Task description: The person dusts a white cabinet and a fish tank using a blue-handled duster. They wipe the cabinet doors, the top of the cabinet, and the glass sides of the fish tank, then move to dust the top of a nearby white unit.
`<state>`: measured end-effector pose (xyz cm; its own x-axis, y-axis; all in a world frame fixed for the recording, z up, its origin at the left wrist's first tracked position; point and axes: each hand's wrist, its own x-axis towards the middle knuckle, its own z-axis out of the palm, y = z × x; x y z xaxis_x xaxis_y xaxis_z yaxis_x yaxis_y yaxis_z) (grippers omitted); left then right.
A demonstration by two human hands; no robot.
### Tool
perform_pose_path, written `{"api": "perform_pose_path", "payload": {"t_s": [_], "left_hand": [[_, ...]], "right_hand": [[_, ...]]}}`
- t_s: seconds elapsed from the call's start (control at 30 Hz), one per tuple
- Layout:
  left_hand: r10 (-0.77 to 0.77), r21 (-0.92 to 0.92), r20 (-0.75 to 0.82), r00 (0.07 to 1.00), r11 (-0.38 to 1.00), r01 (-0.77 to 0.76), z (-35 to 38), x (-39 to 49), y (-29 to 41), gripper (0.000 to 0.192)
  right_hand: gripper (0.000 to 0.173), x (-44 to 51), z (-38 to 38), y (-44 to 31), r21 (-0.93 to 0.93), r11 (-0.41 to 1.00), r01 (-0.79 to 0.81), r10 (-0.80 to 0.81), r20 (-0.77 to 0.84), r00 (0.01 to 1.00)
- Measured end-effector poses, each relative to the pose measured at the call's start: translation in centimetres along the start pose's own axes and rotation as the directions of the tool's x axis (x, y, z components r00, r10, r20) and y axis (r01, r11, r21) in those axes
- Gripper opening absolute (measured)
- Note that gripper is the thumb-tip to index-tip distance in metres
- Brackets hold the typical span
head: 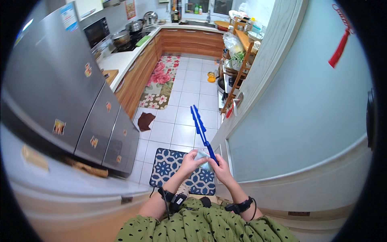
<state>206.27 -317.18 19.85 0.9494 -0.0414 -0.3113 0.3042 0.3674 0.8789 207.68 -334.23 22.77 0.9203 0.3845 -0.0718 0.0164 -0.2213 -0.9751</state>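
Note:
In front of my body, my right hand (221, 170) grips the lower end of a long blue plastic tool (198, 122). Two narrow parallel arms with notched edges form its upper part, which points away from me over the floor. My left hand (191, 163) pinches a pale blue-green cloth (202, 155) right beside the tool's handle. The cloth reaches across to my right fingers and hides part of the handle; whether it is wrapped around the tool I cannot tell.
Below my hands lies a blue-and-white patterned mat (169, 165). A grey refrigerator (87, 106) stands left, an open frosted-glass door (302, 106) right. Ahead are a brown cloth or mat piece (146, 121), a floral rug (160, 77) and a wooden shelf rack (242, 69) holding kitchen goods.

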Motion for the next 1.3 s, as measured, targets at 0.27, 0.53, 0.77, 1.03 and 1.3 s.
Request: {"api": "perform_pose_path", "payload": {"t_s": [0.27, 0.53, 0.77, 1.03, 1.3], "left_hand": [[-0.128, 0.146, 0.294, 0.947, 0.985, 0.088, -3.2, 17.9, 7.2, 0.047], [-0.025, 0.244, 0.428, 0.904, 0.966, -0.088, -2.2, 33.3, 8.8, 0.030], [-0.044, 0.381, 0.057, 0.997, 0.925, 0.019, -6.5, 48.2, 6.3, 0.025], [-0.419, 0.340, 0.103, 0.902, 0.867, 0.364, -8.2, 68.1, -1.8, 0.023], [-0.673, 0.445, 0.322, 0.666, 0.729, 0.520, 1.8, 77.9, -11.3, 0.024]], "right_hand": [[0.021, 15.3, -2.1, 0.2, 0.013, 0.987, -0.158, 0.156, -0.283, 0.946], [0.021, 28.8, -9.1, 4.5, -0.115, 0.985, -0.127, 0.087, -0.303, 0.949], [0.021, 38.1, -13.1, 3.7, -0.492, 0.871, 0.021, -0.162, -0.245, 0.956], [0.018, 40.9, -14.2, 6.4, 0.000, 0.884, -0.467, 0.454, -0.230, 0.861], [0.019, 43.3, -9.8, 6.5, 0.354, 0.711, -0.608, 0.700, -0.447, 0.558]]}}
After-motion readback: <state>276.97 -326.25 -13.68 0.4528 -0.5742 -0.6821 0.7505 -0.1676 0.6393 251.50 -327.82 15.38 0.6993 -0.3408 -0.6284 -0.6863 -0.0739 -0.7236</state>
